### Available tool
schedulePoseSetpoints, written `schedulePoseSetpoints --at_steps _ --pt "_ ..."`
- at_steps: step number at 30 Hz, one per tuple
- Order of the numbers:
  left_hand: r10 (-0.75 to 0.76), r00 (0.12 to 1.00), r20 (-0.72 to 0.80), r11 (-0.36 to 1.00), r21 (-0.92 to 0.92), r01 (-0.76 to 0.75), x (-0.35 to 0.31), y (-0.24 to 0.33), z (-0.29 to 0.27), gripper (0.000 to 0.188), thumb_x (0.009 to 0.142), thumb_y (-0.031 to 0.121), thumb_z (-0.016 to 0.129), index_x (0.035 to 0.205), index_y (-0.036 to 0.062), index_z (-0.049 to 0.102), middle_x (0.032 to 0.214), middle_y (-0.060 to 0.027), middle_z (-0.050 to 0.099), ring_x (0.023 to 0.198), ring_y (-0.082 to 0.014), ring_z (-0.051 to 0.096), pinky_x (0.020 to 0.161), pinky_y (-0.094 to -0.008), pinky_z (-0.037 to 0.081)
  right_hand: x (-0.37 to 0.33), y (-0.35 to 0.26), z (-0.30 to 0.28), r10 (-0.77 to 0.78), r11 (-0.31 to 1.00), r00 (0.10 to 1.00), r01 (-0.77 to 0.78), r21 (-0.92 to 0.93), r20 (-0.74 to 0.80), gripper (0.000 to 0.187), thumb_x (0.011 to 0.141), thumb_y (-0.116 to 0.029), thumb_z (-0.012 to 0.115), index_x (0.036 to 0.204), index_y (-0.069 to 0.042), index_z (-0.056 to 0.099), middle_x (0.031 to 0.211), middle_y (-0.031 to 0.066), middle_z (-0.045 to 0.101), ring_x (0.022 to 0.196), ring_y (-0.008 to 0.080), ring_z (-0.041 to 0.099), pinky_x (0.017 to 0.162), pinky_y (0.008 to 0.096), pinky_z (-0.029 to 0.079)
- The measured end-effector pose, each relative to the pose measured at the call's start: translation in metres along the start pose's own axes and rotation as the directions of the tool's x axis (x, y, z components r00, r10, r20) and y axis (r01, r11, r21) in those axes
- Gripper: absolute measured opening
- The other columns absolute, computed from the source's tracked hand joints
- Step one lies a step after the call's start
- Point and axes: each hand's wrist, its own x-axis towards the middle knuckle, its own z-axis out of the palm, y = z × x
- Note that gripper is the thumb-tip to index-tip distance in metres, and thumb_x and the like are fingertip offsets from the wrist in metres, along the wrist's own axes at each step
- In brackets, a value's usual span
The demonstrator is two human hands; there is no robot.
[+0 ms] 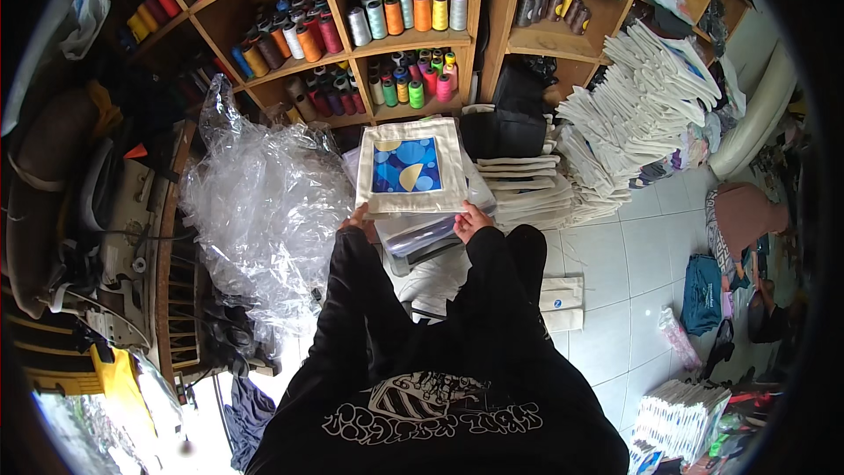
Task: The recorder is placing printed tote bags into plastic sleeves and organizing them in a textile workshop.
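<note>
A cream canvas bag [446,136] with a blue printed panel of circles and yellow shapes lies flat in front of me. My left hand [356,218] is closed on its near left corner. At the near right corner, my right hand [473,222] pinches the edge between thumb and fingers. Under the bag is a stack of clear plastic sleeves [413,236], its near part showing between my forearms. The bag covers most of that stack.
Crumpled clear plastic [264,202] heaps up at the left, beside a sewing machine [123,237]. Piles of folded cream bags [607,141] stand at the right. Wooden shelves [343,26] with thread cones rise behind. Another cream bag [563,303] lies on the tiled floor. A person [747,220] sits far right.
</note>
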Motion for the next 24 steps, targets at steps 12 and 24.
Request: schedulePoseSetpoints --at_steps 12,24 --pt "0.541 0.825 0.165 0.801 -0.399 -0.446 -0.099 0.096 0.046 0.059 0.070 -0.002 0.059 0.117 0.0212 0.031 0.100 -0.0105 0.052 0.087 -0.0298 0.056 0.064 -0.0479 0.048 -0.050 0.033 0.020 0.129 0.991 0.956 -0.116 -0.065 0.265 0.030 0.076 -0.027 0.064 0.092 -0.008 0.047 0.092 0.0091 0.051 0.088 0.0216 0.051 0.073 0.0414 0.044" --pt "0.743 0.451 0.495 0.638 -0.320 -0.700 -0.232 0.240 -0.026 0.053 0.064 0.002 0.042 0.117 0.0005 0.040 0.102 -0.0126 0.053 0.085 -0.0225 0.057 0.075 -0.0332 0.050 -0.059 0.007 0.057 -0.061 0.977 0.947 -0.008 0.214 0.316 0.072 0.078 -0.052 0.050 0.125 -0.003 0.028 0.120 0.0154 0.040 0.114 0.0308 0.037 0.094 0.0497 0.030"
